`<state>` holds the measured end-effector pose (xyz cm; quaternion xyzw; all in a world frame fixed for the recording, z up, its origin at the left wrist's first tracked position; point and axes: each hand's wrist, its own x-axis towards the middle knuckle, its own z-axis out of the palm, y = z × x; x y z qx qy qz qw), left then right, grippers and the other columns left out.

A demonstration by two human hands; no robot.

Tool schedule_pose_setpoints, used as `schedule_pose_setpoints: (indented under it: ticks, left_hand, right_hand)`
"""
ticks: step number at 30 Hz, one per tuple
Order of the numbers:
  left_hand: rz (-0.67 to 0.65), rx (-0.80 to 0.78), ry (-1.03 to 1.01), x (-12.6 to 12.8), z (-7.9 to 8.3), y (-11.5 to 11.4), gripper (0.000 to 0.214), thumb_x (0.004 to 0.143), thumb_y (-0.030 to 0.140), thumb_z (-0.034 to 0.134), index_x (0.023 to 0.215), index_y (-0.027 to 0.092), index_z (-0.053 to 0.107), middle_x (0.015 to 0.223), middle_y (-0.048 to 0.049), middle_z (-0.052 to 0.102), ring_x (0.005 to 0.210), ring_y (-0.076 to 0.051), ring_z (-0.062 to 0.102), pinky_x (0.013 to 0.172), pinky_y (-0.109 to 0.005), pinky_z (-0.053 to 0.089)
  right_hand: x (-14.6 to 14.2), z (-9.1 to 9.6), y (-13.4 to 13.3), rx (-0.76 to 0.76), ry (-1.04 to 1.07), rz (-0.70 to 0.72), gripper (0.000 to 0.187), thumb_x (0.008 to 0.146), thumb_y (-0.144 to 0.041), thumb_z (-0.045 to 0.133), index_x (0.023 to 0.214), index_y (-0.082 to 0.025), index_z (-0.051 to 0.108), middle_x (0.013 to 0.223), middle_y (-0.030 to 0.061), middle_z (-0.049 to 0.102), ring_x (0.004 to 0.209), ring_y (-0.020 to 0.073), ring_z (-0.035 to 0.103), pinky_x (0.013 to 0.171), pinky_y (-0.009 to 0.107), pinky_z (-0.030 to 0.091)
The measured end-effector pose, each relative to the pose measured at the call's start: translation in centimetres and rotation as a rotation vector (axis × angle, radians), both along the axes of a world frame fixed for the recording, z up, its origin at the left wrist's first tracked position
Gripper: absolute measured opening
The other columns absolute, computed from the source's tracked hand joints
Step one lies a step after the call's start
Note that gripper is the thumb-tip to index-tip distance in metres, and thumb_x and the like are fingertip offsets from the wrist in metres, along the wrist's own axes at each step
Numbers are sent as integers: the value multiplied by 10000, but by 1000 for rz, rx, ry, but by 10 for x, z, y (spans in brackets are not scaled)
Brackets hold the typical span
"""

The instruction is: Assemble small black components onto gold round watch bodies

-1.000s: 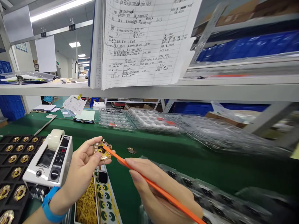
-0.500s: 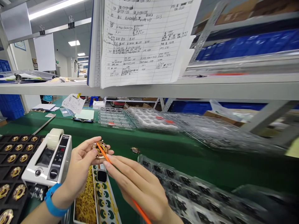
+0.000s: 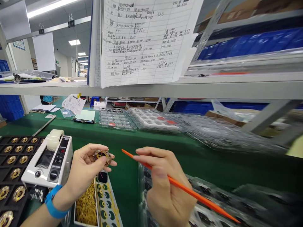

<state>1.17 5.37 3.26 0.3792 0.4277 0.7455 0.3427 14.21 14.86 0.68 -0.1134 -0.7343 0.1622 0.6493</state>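
Note:
My left hand (image 3: 82, 170), with a blue band at the wrist, pinches a round gold-coloured part (image 3: 103, 157) like a watch case between thumb and fingers. It is tilted above the green table surface. My right hand (image 3: 169, 186) grips a thin orange pointed stick (image 3: 201, 198), its tip aimed left toward the gold part but apart from it. Under my left hand are a white box of thin yellow rings (image 3: 86, 205) and a pale sheet with dark green ring-shaped cutouts (image 3: 106, 201). At the sheet's top lies a small black square piece (image 3: 102, 177).
On the left stand a white tape dispenser (image 3: 48, 160) and a black tray (image 3: 7, 171) of gold round parts. Clear plastic trays (image 3: 213, 189) with dark pieces lie at right, more trays (image 3: 151, 121) behind. A grey shelf (image 3: 142, 90) with a handwritten notebook (image 3: 146, 44) crosses above.
My right hand has drawn back to the right, taking the orange stick's tip off the gold part. My left hand has tilted the part and shifted its fingers. A small round part on the table is now hidden.

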Motion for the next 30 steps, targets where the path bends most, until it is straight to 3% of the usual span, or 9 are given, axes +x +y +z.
schedule_pose_setpoints:
  ticks: [2, 5, 8, 11, 14, 19, 24, 27, 30]
  left_hand:
    - [30, -8, 27, 0, 0, 0, 142, 701, 141, 775, 819, 161, 700, 729, -15, 748, 652, -154, 745, 538, -175, 582]
    - [111, -13, 72, 1, 0, 1, 130, 666, 115, 756, 755, 161, 673, 657, 7, 716, 567, -135, 713, 462, -152, 537]
    - [227, -5, 160, 2, -4, 3, 87, 691, 112, 704, 751, 170, 680, 615, 30, 698, 454, -92, 646, 397, -134, 483]
    - [311, 6, 310, 4, -9, 2, 100, 757, 124, 656, 796, 185, 726, 700, 10, 748, 539, -99, 678, 502, -148, 541]
    - [311, -9, 474, 7, -12, -1, 212, 805, 114, 620, 936, 205, 759, 890, -19, 795, 774, -152, 744, 683, -184, 591]
    - [298, -46, 584, 12, -16, -2, 386, 788, 76, 597, 1130, 197, 727, 1075, -51, 779, 926, -216, 753, 783, -246, 620]
    - [304, -65, 669, 15, -20, 0, 443, 784, 79, 590, 1201, 181, 700, 1115, -74, 765, 949, -256, 751, 835, -310, 623]
    - [277, -72, 635, 13, -21, 1, 437, 782, 89, 599, 1199, 173, 696, 1131, -82, 759, 963, -260, 746, 849, -318, 619]
    - [212, -115, 478, 8, -19, 4, 437, 782, 103, 618, 1211, 164, 672, 1135, -85, 756, 963, -251, 745, 851, -314, 620]
  right_hand:
    - [-3, 1, -2, 65, -46, -3, 265, 1003, -227, 388, 892, -194, 626, 896, 79, 647, 853, 201, 646, 708, 338, 522]
    - [-9, 1, -9, 119, -94, 33, 232, 1005, -168, 373, 900, -197, 578, 740, 29, 617, 658, 142, 617, 581, 261, 491]
    - [-15, -3, -16, 249, -133, -74, 118, 965, -133, 489, 946, -184, 593, 639, -16, 574, 484, 94, 520, 445, 213, 385]
    - [-19, -6, -20, 354, -157, -160, 109, 900, -82, 593, 974, -157, 621, 662, 3, 620, 507, 95, 568, 463, 205, 411]
    - [-20, -6, -19, 282, -166, -128, 133, 882, -52, 603, 967, -152, 625, 749, 36, 665, 595, 109, 633, 532, 204, 475]
    - [-19, -3, -16, 65, -127, -9, 147, 887, -58, 583, 917, -198, 617, 771, 10, 649, 643, 110, 628, 570, 208, 504]
    - [-21, -1, -12, -75, -167, 38, 159, 865, -64, 561, 809, -208, 603, 696, -27, 595, 549, 84, 530, 461, 190, 409]
    - [-19, 4, -10, -129, -175, 114, 179, 818, -78, 543, 687, -200, 554, 620, -46, 528, 487, 72, 450, 412, 188, 346]
    - [-14, 11, -10, -198, -197, 258, 191, 782, -88, 529, 624, -195, 516, 561, -61, 473, 441, 61, 369, 391, 191, 302]
